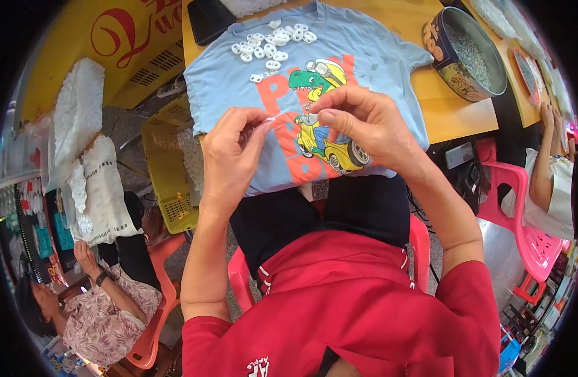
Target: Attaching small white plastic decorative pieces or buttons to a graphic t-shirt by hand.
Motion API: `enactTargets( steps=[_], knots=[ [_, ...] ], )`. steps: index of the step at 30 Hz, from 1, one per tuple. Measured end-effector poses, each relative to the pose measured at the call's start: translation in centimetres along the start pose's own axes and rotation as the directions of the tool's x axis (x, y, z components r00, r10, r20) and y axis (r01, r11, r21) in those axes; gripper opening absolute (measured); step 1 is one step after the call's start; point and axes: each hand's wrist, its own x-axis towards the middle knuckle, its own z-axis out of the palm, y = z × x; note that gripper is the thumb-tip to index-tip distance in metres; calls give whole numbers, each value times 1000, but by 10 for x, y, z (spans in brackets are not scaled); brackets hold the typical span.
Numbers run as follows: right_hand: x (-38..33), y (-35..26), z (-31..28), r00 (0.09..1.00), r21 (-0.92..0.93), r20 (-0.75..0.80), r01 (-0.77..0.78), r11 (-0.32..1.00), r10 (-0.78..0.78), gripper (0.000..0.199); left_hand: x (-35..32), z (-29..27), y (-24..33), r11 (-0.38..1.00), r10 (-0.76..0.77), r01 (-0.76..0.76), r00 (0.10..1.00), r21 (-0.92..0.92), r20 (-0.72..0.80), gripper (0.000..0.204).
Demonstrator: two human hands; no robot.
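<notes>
My left hand (231,147) and my right hand (359,119) meet above a light blue T-shirt (232,78) with a dinosaur and car print, spread over the wooden table (455,110). Between the fingertips of both hands I pinch a small white plastic piece (271,119). A pile of several white oval plastic pieces (270,45) lies on the shirt near its collar, beyond my hands.
A round tin (468,53) filled with small pale bits stands at the table's right. A yellow crate (166,169) sits on the floor at left beside white bags. One person sits lower left on an orange chair, another at right by pink chairs (534,242).
</notes>
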Motion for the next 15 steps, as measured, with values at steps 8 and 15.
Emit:
enactTargets(
  steps=[8,15],
  knots=[
    [6,-2,25,1000,65,-5,10,998,-9,21,5,2,23,837,-146,193,981,-513,131,13],
    [5,-1,28,998,127,-57,-6,992,14,22,5,15,19,590,-256,288,953,-754,163,16]
  ],
)
